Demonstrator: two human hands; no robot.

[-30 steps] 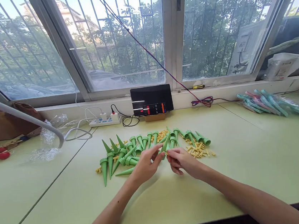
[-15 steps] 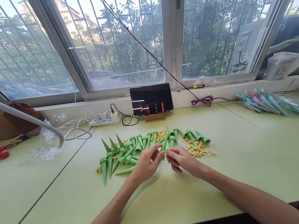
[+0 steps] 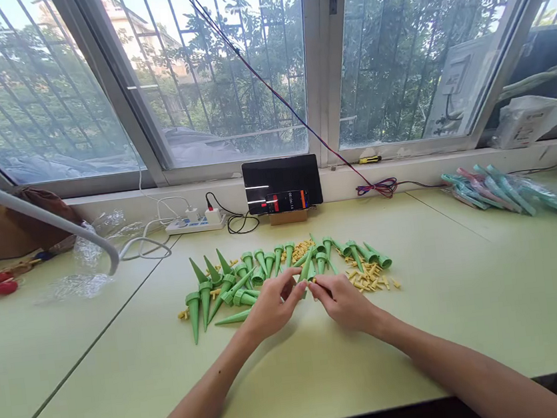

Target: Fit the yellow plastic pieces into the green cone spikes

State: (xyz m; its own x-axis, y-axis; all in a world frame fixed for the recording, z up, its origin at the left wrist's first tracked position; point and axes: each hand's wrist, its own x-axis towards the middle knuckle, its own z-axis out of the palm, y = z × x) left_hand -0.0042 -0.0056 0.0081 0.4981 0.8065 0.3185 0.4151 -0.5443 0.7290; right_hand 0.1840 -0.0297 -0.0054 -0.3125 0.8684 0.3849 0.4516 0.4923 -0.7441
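My left hand (image 3: pixel 273 305) pinches the wide end of a green plastic cone spike (image 3: pixel 307 270) whose tip points away toward the window. My right hand (image 3: pixel 343 300) meets it fingertip to fingertip, pinched on a small yellow piece (image 3: pixel 313 282) at the cone's open end. Both hands hover just above the pale green table (image 3: pixel 326 364). Behind them lie several green cone spikes (image 3: pixel 227 287) on the left and in a row (image 3: pixel 284 256) at the back. Loose yellow pieces (image 3: pixel 370 279) are scattered right of my right hand.
A black tablet with a phone (image 3: pixel 285 201) stands at the window sill, a white power strip (image 3: pixel 192 224) with cables to its left. Clear plastic wrap (image 3: pixel 83 258) and a white bent tube (image 3: pixel 32 213) lie at left. Teal packets (image 3: pixel 498 192) lie at right.
My right hand has turned slightly and closed in on the cone's open end; my left hand has barely moved. The view has drifted a little downward.
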